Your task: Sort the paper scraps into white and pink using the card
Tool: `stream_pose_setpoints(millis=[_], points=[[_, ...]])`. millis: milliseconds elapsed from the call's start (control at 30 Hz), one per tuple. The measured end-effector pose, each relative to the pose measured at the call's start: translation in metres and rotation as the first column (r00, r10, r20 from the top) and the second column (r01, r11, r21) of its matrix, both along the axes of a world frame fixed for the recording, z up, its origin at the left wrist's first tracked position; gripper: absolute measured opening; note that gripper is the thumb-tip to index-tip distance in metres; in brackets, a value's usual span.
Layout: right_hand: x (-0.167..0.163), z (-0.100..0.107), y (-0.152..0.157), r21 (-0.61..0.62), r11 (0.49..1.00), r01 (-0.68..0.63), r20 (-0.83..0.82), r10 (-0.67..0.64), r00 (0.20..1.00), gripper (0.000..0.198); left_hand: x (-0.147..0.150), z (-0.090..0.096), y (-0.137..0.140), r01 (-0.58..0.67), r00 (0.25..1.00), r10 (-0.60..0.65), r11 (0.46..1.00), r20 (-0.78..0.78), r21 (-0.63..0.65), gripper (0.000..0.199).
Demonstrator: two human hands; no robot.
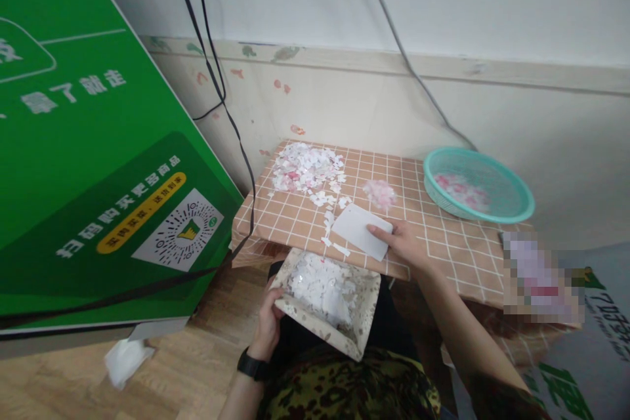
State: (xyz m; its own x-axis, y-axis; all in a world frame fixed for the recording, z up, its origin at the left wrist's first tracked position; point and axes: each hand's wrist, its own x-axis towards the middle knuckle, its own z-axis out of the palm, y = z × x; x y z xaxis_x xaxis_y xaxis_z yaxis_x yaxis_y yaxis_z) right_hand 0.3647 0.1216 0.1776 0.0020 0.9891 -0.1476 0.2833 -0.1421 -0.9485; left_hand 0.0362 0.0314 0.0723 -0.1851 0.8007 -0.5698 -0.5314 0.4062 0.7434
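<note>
My left hand (pixel 269 323) grips the left edge of a shallow speckled box (pixel 321 326), held below the table's front edge. White paper scraps (pixel 322 289) lie inside it. In my right hand (pixel 402 243) is a flat white card (pixel 363 231), thumb on top, its lower side by the table edge. Several loose scraps (pixel 327 222) lie along the card's left side. Behind them, a larger heap of white and pinkish paper pieces (pixel 305 167) covers the table's back left corner. A small pale pink pile (pixel 380 193) sits just beyond the card.
A turquoise plastic basket (pixel 480 213) with pink and white bits stands on the right of the checked tablecloth (pixel 462 256). A green printed panel (pixel 98 164) rises at the left, with a dark strap (pixel 246 164) hanging before it. A blurred-out item (pixel 539 275) lies at the right corner.
</note>
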Motion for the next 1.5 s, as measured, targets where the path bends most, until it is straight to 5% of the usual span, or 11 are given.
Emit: stream_pose_setpoints(millis=[267, 400, 533, 1000, 1167, 1333, 1500], points=[[-0.02, -0.001, -0.019, -0.104, 0.966, -0.238, -0.229, 0.21, 0.95, 0.047, -0.003, 0.0, 0.004, -0.005, 1.0, 0.005, 1.0, -0.007, -0.006, 0.046], [-0.007, -0.001, -0.005, -0.034, 0.999, -0.006, -0.104, 0.002, 0.995, 0.049, -0.007, -0.003, 0.004, -0.006, 1.0, 0.006, 1.0, -0.004, -0.003, 0.043], [0.004, -0.012, 0.019, 0.085, 0.975, 0.207, -0.055, -0.203, 0.978, 0.051, -0.009, -0.005, 0.005, -0.018, 1.0, 0.018, 1.0, 0.002, -0.021, 0.035], [-0.019, -0.012, 0.031, 0.017, 1.0, -0.023, -0.067, 0.024, 0.997, 0.049, -0.018, -0.001, 0.002, -0.024, 1.0, 0.024, 1.0, 0.013, -0.009, 0.032], [-0.023, -0.003, 0.025, 0.041, 0.995, 0.092, -0.109, -0.087, 0.99, 0.047, -0.017, 0.001, 0.002, -0.027, 0.999, 0.027, 1.0, 0.022, -0.007, 0.036], [-0.023, 0.001, 0.02, -0.03, 0.995, -0.094, -0.067, 0.092, 0.993, 0.046, -0.019, 0.005, 0.002, -0.019, 1.0, 0.019, 0.999, 0.019, -0.026, 0.035], [-0.025, -0.002, 0.027, 0.028, 1.0, 0.012, -0.032, -0.011, 0.999, 0.049, -0.023, 0.004, 0.003, -0.009, 1.0, 0.009, 1.0, 0.014, -0.029, 0.029]])
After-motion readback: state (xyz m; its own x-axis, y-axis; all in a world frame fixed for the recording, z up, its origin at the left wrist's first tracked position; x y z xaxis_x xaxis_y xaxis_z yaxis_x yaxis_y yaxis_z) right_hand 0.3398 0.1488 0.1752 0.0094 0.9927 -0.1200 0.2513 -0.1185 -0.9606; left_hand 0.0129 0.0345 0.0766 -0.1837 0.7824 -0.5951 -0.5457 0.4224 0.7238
